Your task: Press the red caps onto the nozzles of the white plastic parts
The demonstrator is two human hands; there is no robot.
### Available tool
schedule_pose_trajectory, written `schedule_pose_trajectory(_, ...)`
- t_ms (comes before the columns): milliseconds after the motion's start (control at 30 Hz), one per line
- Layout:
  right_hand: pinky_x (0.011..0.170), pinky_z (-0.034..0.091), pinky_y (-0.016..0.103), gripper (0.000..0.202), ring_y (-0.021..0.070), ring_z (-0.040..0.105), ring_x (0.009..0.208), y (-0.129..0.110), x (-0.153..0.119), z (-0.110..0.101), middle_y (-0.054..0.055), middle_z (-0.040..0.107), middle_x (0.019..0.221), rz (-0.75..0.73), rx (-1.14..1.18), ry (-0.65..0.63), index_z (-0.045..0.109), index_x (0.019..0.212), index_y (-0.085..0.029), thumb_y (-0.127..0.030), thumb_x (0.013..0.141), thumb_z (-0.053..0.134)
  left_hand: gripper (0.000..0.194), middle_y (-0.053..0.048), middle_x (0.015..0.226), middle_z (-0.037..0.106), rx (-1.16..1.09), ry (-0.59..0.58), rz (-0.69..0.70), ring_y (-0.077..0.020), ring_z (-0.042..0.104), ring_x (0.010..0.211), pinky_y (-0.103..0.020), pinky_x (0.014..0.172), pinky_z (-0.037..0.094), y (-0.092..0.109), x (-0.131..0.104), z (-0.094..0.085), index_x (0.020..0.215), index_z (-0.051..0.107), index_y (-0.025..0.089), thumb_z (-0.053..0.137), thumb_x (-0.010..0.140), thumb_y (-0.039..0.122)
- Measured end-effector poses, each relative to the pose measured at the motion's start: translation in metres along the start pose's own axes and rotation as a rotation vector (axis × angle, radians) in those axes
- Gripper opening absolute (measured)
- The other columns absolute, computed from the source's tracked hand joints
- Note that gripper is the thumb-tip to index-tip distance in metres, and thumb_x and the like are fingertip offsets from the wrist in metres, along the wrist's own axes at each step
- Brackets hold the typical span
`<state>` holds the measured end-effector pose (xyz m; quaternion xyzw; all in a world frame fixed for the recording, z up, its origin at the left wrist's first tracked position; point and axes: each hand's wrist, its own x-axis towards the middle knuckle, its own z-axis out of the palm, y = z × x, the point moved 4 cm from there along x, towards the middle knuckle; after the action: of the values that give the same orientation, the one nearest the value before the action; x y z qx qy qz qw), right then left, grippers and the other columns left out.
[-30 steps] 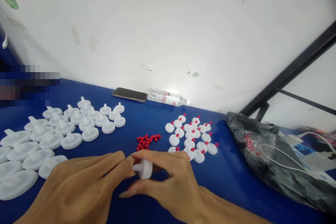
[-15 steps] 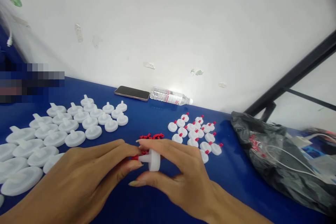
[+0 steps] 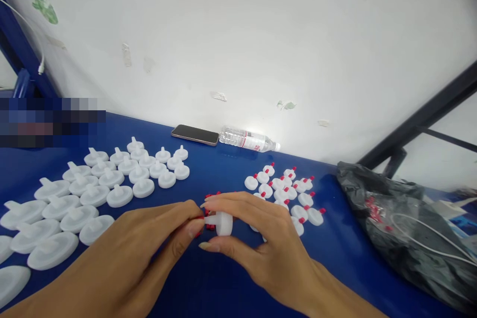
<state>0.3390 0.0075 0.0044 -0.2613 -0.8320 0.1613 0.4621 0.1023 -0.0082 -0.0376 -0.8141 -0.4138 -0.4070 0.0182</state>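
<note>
The right hand (image 3: 268,243) has its grip clamped around a white cap (image 3: 224,224), tilted on its side above the worktop (image 3: 216,171). The left hand's (image 3: 149,241) grip is pinched on the end of the cap's stem (image 3: 210,219). Red tips (image 3: 209,198) lie just beyond the hands. Plain caps (image 3: 119,196) spread leftward; red-tipped caps (image 3: 315,217) stand to the right, near a black bag (image 3: 395,243).

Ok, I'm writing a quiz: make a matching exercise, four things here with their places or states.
1. Flat black phone
2. Clear plastic bottle
3. Crumpled black plastic bag
4. One round white stemmed disc

A. right part of the blue table
B. held by the right hand
C. directly left of the bottle
D. lying on its side

Pairs: 1-C, 2-D, 3-A, 4-B
</note>
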Motion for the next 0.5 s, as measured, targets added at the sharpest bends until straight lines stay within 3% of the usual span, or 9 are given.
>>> schedule_pose_trajectory(100, 0.105, 0.077, 0.025, 0.026, 0.0218, 0.097, 0.116, -0.003, 0.003, 0.000, 0.004, 0.099, 0.130, -0.026, -0.009, 0.016, 0.090, 0.139, -0.025, -0.030, 0.114, 0.098, 0.034, 0.013, 0.104, 0.093, -0.041, 0.074, 0.086, -0.0098, 0.090, 0.081, -0.009, 0.080, 0.065, 0.014, 0.019, -0.007, 0.121, 0.076, 0.036, 0.051, 0.132, 0.057)
schedule_pose_trajectory(233, 0.104, 0.077, 0.021, 0.021, 0.0194, 0.098, 0.110, -0.006, 0.004, 0.001, 0.004, 0.099, 0.123, -0.032, -0.012, 0.050, 0.091, 0.133, -0.023, -0.025, 0.113, 0.097, 0.036, 0.018, 0.078, 0.080, -0.224, 0.082, 0.018, -0.0050, 0.074, 0.058, -0.006, 0.072, 0.060, 0.022, 0.036, -0.011, 0.108, 0.072, 0.035, 0.053, 0.133, 0.053)
schedule_pose_trajectory(333, 0.107, 0.077, 0.023, 0.019, 0.0206, 0.098, 0.114, -0.008, 0.002, 0.002, 0.003, 0.099, 0.125, -0.035, -0.054, 0.083, 0.091, 0.132, -0.024, -0.022, 0.114, 0.096, 0.041, 0.015, 0.062, 0.067, -0.334, 0.022, -0.102, -0.0092, 0.065, 0.051, -0.014, 0.061, 0.057, 0.017, 0.029, -0.006, 0.095, 0.071, 0.033, 0.061, 0.129, 0.054)
schedule_pose_trajectory(500, 0.113, 0.075, 0.024, 0.016, 0.0198, 0.097, 0.117, -0.013, -0.007, 0.006, 0.007, 0.098, 0.132, -0.121, -0.217, 0.090, 0.089, 0.136, -0.023, -0.021, 0.121, 0.086, 0.055, 0.010, 0.059, 0.060, -0.415, -0.154, -0.273, -0.0101, 0.059, 0.048, -0.019, 0.052, 0.053, 0.004, 0.004, 0.007, 0.080, 0.061, 0.029, 0.057, 0.128, 0.057)
